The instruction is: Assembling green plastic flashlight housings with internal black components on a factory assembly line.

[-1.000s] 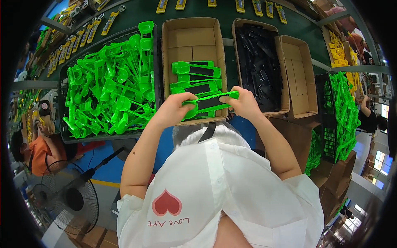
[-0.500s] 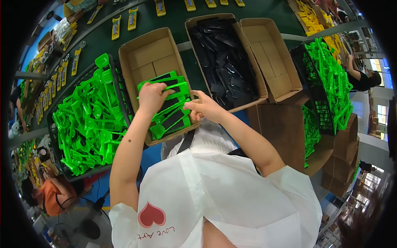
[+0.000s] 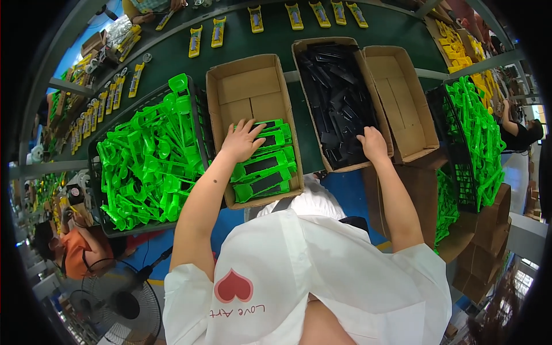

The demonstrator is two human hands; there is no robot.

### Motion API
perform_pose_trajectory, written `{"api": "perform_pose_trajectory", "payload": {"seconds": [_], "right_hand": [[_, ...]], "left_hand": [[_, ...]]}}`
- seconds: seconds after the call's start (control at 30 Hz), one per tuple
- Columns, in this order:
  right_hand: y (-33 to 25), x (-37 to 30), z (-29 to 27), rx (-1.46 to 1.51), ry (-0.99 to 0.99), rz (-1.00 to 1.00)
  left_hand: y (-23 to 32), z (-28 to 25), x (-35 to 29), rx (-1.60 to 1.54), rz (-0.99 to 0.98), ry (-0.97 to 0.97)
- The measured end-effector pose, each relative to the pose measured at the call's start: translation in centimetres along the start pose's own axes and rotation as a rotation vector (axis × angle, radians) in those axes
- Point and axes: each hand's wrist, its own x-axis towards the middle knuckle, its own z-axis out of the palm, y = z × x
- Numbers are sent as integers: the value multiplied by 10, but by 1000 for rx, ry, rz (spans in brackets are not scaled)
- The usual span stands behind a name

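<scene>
My left hand (image 3: 242,141) rests with fingers spread over green plastic parts (image 3: 267,167) fitted with black panels, lying in rows in the near half of a cardboard box (image 3: 245,93). It does not grip them. My right hand (image 3: 374,144) is at the near right side of another cardboard box (image 3: 329,41), filled with flat black plastic pieces (image 3: 339,103). Its fingers are curled together at the edge of the pieces, with the thumb toward the left. Whether a piece is between them is hidden.
At the left stands a black crate (image 3: 202,112) heaped with loose green parts (image 3: 149,155). An empty cardboard box (image 3: 401,98) adjoins the black pieces. More green parts (image 3: 474,138) fill a crate at right. Yellow devices (image 3: 295,17) line the green table (image 3: 276,46). Co-workers sit at both sides.
The green part held between both hands now lies in the box with the others. My left hand has spread open over them, and my right hand has moved right to the black pieces.
</scene>
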Motion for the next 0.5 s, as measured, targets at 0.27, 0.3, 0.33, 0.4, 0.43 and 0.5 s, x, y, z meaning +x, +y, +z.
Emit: {"api": "perform_pose_trajectory", "payload": {"seconds": [0.27,0.3,0.33,0.4,0.43,0.5], "right_hand": [[-33,-35,-12,559,280,249],[-41,-39,-17,526,305,276],[-27,-41,-4,463,265,309],[-30,-40,6,470,233,270],[-51,-37,-6,402,370,145],[-63,-30,1,478,360,19]], "left_hand": [[-19,-57,-33,-246,-133,1100],[-36,-57,-43,-246,-317,1162],[-57,-50,-48,-236,-453,1168],[-102,-28,-65,-25,-575,954],[-120,-19,-74,-178,-618,800],[-123,-7,-93,-55,-423,843]]}}
